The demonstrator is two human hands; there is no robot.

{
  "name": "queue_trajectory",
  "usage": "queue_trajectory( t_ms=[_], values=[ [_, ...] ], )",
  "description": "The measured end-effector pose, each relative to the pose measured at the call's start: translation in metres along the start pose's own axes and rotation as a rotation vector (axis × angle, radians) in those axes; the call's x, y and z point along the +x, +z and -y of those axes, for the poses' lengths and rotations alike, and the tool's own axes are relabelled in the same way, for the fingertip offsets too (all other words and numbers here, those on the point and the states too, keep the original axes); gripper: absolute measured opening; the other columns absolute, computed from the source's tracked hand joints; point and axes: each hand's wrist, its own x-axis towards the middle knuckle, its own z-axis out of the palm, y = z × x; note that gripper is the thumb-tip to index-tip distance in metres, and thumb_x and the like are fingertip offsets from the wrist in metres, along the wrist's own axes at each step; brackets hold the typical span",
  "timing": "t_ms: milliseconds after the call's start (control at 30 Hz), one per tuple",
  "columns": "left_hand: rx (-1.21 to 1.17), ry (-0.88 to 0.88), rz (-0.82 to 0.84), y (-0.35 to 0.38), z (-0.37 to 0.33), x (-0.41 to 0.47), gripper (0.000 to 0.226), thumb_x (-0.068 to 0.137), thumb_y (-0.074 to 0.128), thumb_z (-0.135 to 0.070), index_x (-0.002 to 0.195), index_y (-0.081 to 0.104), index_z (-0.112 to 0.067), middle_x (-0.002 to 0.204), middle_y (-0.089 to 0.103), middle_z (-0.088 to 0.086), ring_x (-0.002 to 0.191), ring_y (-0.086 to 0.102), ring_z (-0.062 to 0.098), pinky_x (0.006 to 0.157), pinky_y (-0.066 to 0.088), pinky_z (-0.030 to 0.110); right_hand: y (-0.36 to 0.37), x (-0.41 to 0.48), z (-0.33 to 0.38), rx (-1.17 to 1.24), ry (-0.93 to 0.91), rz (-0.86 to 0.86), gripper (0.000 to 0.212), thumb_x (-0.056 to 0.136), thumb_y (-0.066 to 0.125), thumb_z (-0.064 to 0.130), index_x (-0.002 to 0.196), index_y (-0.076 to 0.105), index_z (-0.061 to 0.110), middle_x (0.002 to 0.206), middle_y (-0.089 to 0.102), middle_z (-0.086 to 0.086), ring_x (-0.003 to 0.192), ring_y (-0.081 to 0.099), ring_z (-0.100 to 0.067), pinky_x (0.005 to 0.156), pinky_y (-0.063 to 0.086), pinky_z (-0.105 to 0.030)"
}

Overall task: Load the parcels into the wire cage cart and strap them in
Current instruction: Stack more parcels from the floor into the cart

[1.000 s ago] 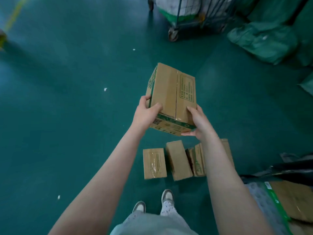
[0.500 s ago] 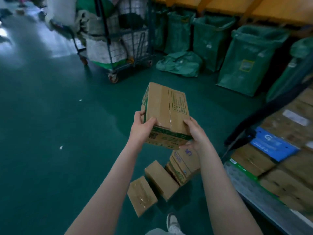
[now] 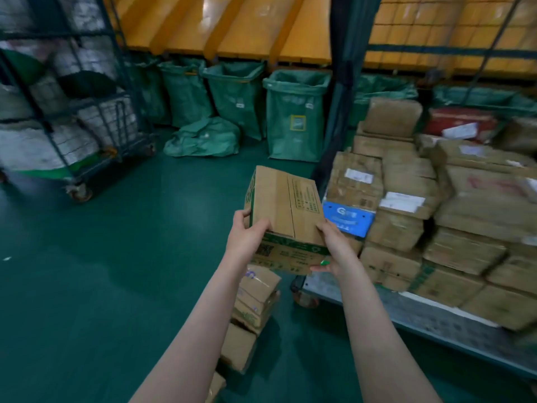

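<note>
I hold a brown cardboard parcel (image 3: 286,210) with green print in mid-air, in the centre of the head view. My left hand (image 3: 247,237) grips its near left corner. At the near right corner, my right hand (image 3: 331,245) grips it, fingers underneath. Just right of the parcel stands the wire cage cart (image 3: 430,318), its grey deck stacked with several brown parcels (image 3: 406,199) and one blue box (image 3: 348,219). On the floor below my arms lie a few small parcels (image 3: 255,298).
Another wire cage cart (image 3: 72,120) full of white sacks stands at the left. Green sorting bags (image 3: 293,114) line the back under yellow chutes, with a crumpled green bag (image 3: 203,138) on the green floor. A dark cart post (image 3: 340,91) rises beside the parcel.
My view has swung up and right from the floor to the loaded cart. The parcel in both hands has been lifted away from the small parcels on the floor, towards the cart.
</note>
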Motion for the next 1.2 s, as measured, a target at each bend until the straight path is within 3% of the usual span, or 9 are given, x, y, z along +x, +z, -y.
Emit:
queue_trajectory(
  t_ms=[300,400,500,800,900,1000,1033,1133,1200],
  values=[
    [0.008,-0.011,0.180,0.136,-0.024,-0.017,0.046,0.088,0.054,-0.024,0.130,0.035,-0.028,0.112,0.058,0.003,0.086,0.056,0.017,0.062,0.040,0.030,-0.142,-0.008,0.010,0.093,-0.004,-0.163,0.038,0.098,0.037,0.035,0.136,0.039,0.036,0.133,0.048,-0.004,0.117,0.047,-0.032,0.095,0.044,-0.056],
    [0.016,-0.004,0.229,0.182,-0.031,-0.025,0.046,0.087,0.053,-0.023,0.130,0.036,-0.028,0.103,0.056,-0.003,0.084,0.055,0.014,0.062,0.040,0.030,-0.187,-0.011,0.011,0.122,-0.006,-0.217,0.039,0.098,0.038,0.034,0.138,0.038,0.036,0.131,0.048,-0.003,0.113,0.048,-0.031,0.092,0.045,-0.053],
    [0.022,-0.015,0.277,0.226,-0.039,-0.031,0.045,0.087,0.053,-0.022,0.129,0.036,-0.028,0.106,0.055,0.000,0.087,0.055,0.017,0.063,0.041,0.030,-0.230,-0.014,0.013,0.140,-0.023,-0.256,0.038,0.099,0.037,0.033,0.137,0.039,0.035,0.130,0.049,-0.005,0.108,0.048,-0.029,0.088,0.046,-0.049],
    [0.027,-0.079,0.418,0.364,-0.026,-0.053,0.043,0.088,0.055,-0.022,0.128,0.040,-0.023,0.094,0.055,0.000,0.080,0.054,0.016,0.069,0.043,0.030,-0.361,-0.029,-0.002,0.145,0.032,-0.450,0.040,0.099,0.037,0.033,0.139,0.035,0.033,0.129,0.047,-0.007,0.106,0.047,-0.030,0.090,0.047,-0.053],
    [0.071,-0.092,0.497,0.397,-0.025,-0.060,0.046,0.090,0.054,-0.023,0.132,0.035,-0.025,0.096,0.054,-0.002,0.081,0.053,0.014,0.072,0.044,0.033,-0.392,-0.028,-0.009,0.164,0.048,-0.495,0.037,0.099,0.036,0.031,0.136,0.038,0.032,0.130,0.048,-0.006,0.107,0.047,-0.031,0.092,0.045,-0.054],
    [0.096,-0.115,0.540,0.426,-0.026,-0.057,0.049,0.089,0.055,-0.023,0.134,0.034,-0.026,0.111,0.056,0.005,0.084,0.054,0.016,0.079,0.048,0.037,-0.414,-0.023,-0.013,0.220,0.056,-0.535,0.038,0.099,0.036,0.031,0.137,0.038,0.035,0.124,0.047,-0.004,0.105,0.047,-0.030,0.089,0.045,-0.051],
    [0.105,-0.119,0.550,0.436,-0.028,-0.055,0.049,0.090,0.054,-0.022,0.134,0.034,-0.026,0.113,0.056,0.006,0.084,0.055,0.017,0.078,0.049,0.037,-0.421,-0.021,-0.014,0.237,0.058,-0.548,0.039,0.099,0.036,0.031,0.138,0.037,0.036,0.122,0.047,-0.004,0.105,0.046,-0.030,0.087,0.045,-0.051],
    [0.119,-0.099,0.590,0.474,-0.030,-0.045,0.045,0.091,0.053,-0.020,0.133,0.036,-0.023,0.114,0.056,0.004,0.077,0.055,0.011,0.059,0.043,0.029,-0.449,-0.009,-0.013,0.267,0.056,-0.574,0.040,0.098,0.038,0.031,0.138,0.036,0.036,0.123,0.048,-0.004,0.105,0.048,-0.029,0.087,0.045,-0.051],
    [0.115,-0.097,0.634,0.495,-0.029,-0.038,0.045,0.091,0.052,-0.021,0.133,0.035,-0.023,0.118,0.057,0.005,0.081,0.057,0.013,0.059,0.041,0.029,-0.466,-0.001,-0.011,0.274,0.056,-0.592,0.039,0.098,0.039,0.032,0.137,0.037,0.034,0.124,0.050,-0.004,0.104,0.049,-0.028,0.088,0.045,-0.051]
  ],
)
